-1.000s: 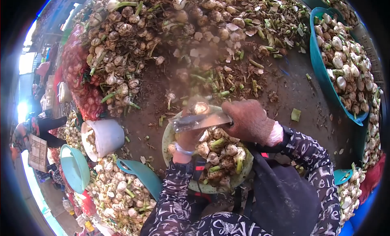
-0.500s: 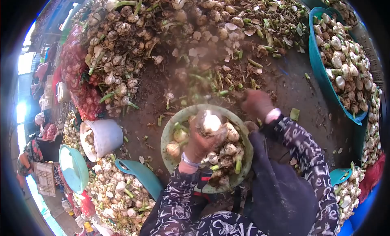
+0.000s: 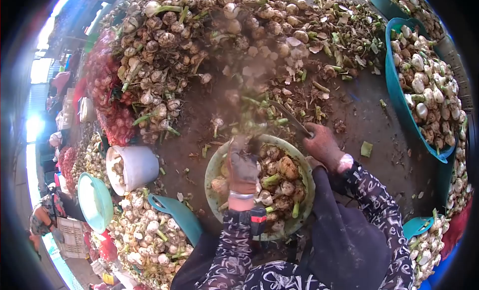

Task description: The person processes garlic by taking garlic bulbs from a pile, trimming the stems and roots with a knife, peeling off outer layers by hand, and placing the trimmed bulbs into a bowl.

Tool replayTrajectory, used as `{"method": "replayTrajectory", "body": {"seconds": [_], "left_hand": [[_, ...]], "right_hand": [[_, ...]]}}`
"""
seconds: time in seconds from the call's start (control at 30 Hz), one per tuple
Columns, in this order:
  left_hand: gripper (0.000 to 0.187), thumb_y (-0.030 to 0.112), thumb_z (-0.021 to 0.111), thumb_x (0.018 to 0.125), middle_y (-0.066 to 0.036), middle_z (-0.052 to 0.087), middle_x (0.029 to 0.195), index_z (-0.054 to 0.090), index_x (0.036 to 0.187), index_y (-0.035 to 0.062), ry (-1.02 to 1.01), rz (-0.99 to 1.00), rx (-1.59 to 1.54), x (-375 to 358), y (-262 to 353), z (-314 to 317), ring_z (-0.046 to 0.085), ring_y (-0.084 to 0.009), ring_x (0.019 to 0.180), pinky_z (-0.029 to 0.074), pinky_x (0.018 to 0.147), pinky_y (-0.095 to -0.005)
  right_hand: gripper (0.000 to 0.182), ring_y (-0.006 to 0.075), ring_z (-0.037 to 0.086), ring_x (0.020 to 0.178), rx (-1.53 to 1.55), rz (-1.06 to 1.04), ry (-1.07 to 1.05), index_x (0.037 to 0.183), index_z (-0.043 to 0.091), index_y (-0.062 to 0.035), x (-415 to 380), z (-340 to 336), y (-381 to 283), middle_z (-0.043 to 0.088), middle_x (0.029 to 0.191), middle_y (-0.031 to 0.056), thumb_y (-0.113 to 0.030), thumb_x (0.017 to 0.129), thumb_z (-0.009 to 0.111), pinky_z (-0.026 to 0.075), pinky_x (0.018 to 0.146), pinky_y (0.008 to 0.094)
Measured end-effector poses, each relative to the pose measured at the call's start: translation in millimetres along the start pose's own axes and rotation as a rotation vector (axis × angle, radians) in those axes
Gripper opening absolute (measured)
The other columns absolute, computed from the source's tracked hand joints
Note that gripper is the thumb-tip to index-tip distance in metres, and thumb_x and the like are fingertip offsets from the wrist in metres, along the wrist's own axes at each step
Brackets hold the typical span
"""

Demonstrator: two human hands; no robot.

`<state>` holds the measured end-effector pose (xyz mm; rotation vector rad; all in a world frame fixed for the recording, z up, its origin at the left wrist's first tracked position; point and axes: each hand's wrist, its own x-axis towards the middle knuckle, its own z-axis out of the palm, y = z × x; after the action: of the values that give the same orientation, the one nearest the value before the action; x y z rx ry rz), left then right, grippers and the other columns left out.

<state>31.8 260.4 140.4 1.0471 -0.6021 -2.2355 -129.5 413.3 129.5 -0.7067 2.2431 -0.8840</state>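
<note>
A round pale-green basin [image 3: 210, 190] sits in front of me, holding several dirty garlic bulbs [image 3: 288, 168] with trimmed green stems. My left hand [image 3: 243, 173] is over the left half of the basin, back of the hand up. Its fingertips are blurred near the far rim, so whether they hold anything is hidden. Just beyond the basin's right rim, my right hand [image 3: 323, 146] is closed around the handle of a knife [image 3: 292, 117]. The blade points up and left over cut stems and leaf scraps.
A large heap of untrimmed garlic [image 3: 164, 45] lies at the far left beside a red mesh sack [image 3: 112, 85]. A teal tub of garlic [image 3: 394, 70] stands at right. A white bucket [image 3: 142, 167] and green bowl [image 3: 95, 202] are at left. A person [image 3: 47, 212] is beyond.
My left hand, which held a white garlic bulb over the basin, has turned and stretched forward; that bulb no longer shows. In my right hand the knife blade now shows clearly.
</note>
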Motion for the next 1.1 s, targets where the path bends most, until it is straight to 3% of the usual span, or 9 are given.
{"method": "replayTrajectory", "body": {"seconds": [0.17, 0.27, 0.4, 0.47, 0.57, 0.7, 0.87, 0.93, 1.1], "left_hand": [[0.027, 0.026, 0.047, 0.095, -0.008, 0.063, 0.096, 0.059, 0.104, 0.0039, -0.091, -0.024, -0.081, 8.3, -14.5, 19.0, 0.061, -0.0162, 0.081, 0.054, 0.069, -0.0279], [0.027, 0.028, 0.045, 0.096, -0.006, 0.062, 0.087, 0.058, 0.102, 0.0049, -0.393, -0.086, -0.293, -1.8, -1.7, 39.5, 0.059, -0.0159, 0.077, 0.054, 0.073, -0.0292], [0.036, 0.038, 0.054, 0.09, -0.008, 0.062, 0.092, 0.057, 0.106, 0.0052, -0.632, -0.164, 0.283, -26.3, 54.0, 29.1, 0.06, -0.0197, 0.092, 0.049, 0.086, -0.0341], [0.048, 0.038, 0.064, 0.084, -0.014, 0.06, 0.11, 0.054, 0.117, 0.0034, -1.172, -0.175, 1.457, -23.9, 86.9, 26.1, 0.056, -0.0245, 0.108, 0.045, 0.094, -0.036], [0.055, 0.03, 0.071, 0.079, -0.016, 0.055, 0.123, 0.051, 0.124, 0.0081, -0.395, -0.056, 1.675, 40.5, 87.3, 13.9, 0.05, -0.0287, 0.117, 0.041, 0.098, -0.0381], [0.037, 0.013, 0.065, 0.079, -0.019, 0.055, 0.117, 0.056, 0.114, 0.0068, -0.441, 0.658, 1.833, 178.9, 61.9, -3.5, 0.052, -0.0356, 0.109, 0.042, 0.093, -0.041], [0.032, 0.017, 0.056, 0.088, -0.017, 0.065, 0.1, 0.055, 0.117, 0.0048, -0.533, 0.254, 1.947, 230.1, 33.2, -15.4, 0.063, -0.0233, 0.088, 0.051, 0.079, -0.0339], [0.024, 0.013, 0.072, 0.075, -0.006, 0.065, 0.089, 0.063, 0.096, 0.0051, -0.562, 0.235, 1.239, 198.5, 34.8, -8.5, 0.061, -0.0196, 0.074, 0.051, 0.063, -0.0347], [0.044, 0.028, 0.08, 0.072, -0.003, 0.064, 0.092, 0.061, 0.106, 0.0062, -0.661, -0.024, 0.949, 98.6, 49.7, 28.0, 0.059, -0.0124, 0.083, 0.05, 0.076, -0.0256]], "right_hand": [[0.034, 0.041, 0.061, 0.081, 0.398, -0.268, 0.177, 0.088, 0.064, -0.0033, -15.3, -46.4, -85.1, 0.064, 0.083, 0.0219, -0.035, 0.078, 0.058, 0.049, 0.072, 0.0465], [0.04, 0.041, 0.062, 0.081, 0.031, -0.271, -0.067, 0.09, 0.065, -0.0008, 8.1, -4.2, -42.8, 0.063, 0.084, 0.025, -0.038, 0.078, 0.059, 0.049, 0.072, 0.0465], [0.038, 0.038, 0.063, 0.088, -0.076, 0.088, -0.277, 0.102, 0.067, -0.0055, -10.7, -9.1, 23.3, 0.066, 0.091, 0.0205, -0.034, 0.077, 0.058, 0.049, 0.081, 0.0425], [0.039, 0.0365, 0.063, 0.089, 0.013, 0.169, -0.177, 0.106, 0.066, -0.005, -11.9, -11.3, 40.2, 0.066, 0.093, 0.0217, -0.03, 0.077, 0.058, 0.049, 0.082, 0.0415], [0.038, 0.037, 0.063, 0.089, -0.04, 0.193, -0.198, 0.105, 0.065, -0.0037, -0.5, -14.6, 38.7, 0.065, 0.095, 0.0229, -0.027, 0.076, 0.058, 0.049, 0.082, 0.0419], [0.037, 0.0379, 0.062, 0.089, 0.032, 0.188, -0.169, 0.103, 0.065, -0.0024, 13.7, -6.4, 28.9, 0.064, 0.093, 0.0238, -0.027, 0.076, 0.058, 0.048, 0.081, 0.0428], [0.036, 0.0392, 0.061, 0.087, 0.012, 0.183, -0.163, 0.099, 0.065, -0.0014, 20.6, -9.0, 29.6, 0.064, 0.091, 0.0243, -0.029, 0.077, 0.058, 0.048, 0.078, 0.044], [0.035, 0.0391, 0.062, 0.086, 0.056, 0.141, -0.111, 0.097, 0.066, -0.0016, 21.3, -16.7, 14.0, 0.064, 0.09, 0.0235, -0.029, 0.077, 0.059, 0.048, 0.077, 0.0441], [0.025, 0.0347, 0.064, 0.072, 0.017, -0.034, -0.092, 0.088, 0.065, -0.0029, 14.5, -28.4, -47.0, 0.064, 0.075, 0.018, -0.026, 0.079, 0.064, 0.05, 0.066, 0.0406]]}}
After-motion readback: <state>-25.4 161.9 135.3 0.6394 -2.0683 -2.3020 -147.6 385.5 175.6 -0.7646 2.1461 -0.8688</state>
